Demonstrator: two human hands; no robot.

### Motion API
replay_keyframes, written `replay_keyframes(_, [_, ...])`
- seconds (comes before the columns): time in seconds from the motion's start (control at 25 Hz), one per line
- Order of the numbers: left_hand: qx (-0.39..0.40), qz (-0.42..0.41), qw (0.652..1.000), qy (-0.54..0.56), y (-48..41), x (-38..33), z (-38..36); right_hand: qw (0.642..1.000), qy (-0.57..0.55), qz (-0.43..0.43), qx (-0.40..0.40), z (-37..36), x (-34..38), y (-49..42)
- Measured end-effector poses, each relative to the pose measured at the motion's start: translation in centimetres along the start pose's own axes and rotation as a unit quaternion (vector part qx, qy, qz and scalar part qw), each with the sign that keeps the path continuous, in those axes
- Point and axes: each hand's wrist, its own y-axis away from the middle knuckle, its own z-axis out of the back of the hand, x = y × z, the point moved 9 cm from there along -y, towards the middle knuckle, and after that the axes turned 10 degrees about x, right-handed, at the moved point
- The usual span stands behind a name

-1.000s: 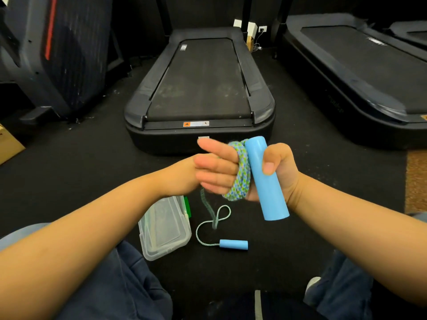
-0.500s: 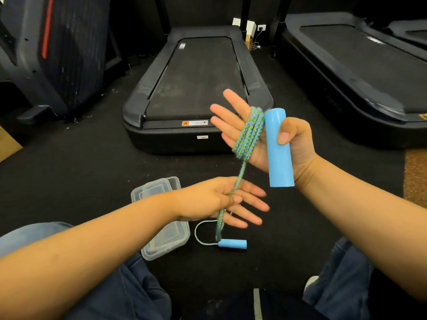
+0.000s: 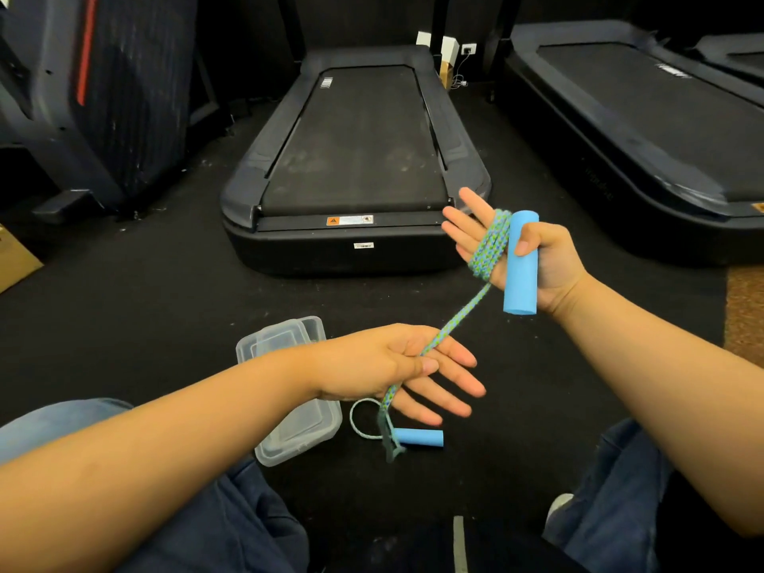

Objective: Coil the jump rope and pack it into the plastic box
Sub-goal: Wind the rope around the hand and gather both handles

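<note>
My right hand [image 3: 533, 258] is raised with its fingers spread, and its thumb pins a blue foam handle [image 3: 520, 264] upright against the palm. Several turns of the blue-green braided jump rope [image 3: 488, 250] wrap around that palm. From there the rope runs down and left to my left hand [image 3: 397, 366], which pinches it between thumb and fingers. Below that hand the rope drops in a small loop to the second blue handle [image 3: 419, 438] lying on the dark floor. The clear plastic box [image 3: 306, 428] sits on the floor under my left wrist.
A black treadmill [image 3: 355, 171] lies flat on the floor straight ahead, another treadmill [image 3: 645, 130] at the right, and a folded machine [image 3: 95, 88] at the left. A cardboard box corner [image 3: 16, 258] shows at the far left. My knees in blue jeans frame the bottom.
One second ago both hands were together at the coil. My left hand has since slid down the rope toward the floor, and my right hand has lifted up and to the right.
</note>
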Motion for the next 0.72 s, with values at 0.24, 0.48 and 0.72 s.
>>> replay_keyframes(0.24, [-0.004,-0.026,0.999,0.018,1.3,-1.5,1.2,0.988,0.024,-0.149,0.019,0.3,-5.0,0.6])
replay_keyframes(0.48, [-0.042,-0.022,0.998,0.037,2.6,-2.7,2.8,0.929,0.183,-0.313,0.072,-2.5,-9.8,2.0])
replay_keyframes(0.72, [-0.193,-0.063,0.969,-0.144,4.0,-5.0,6.5,0.875,0.198,-0.371,0.241,-6.0,-11.3,2.7])
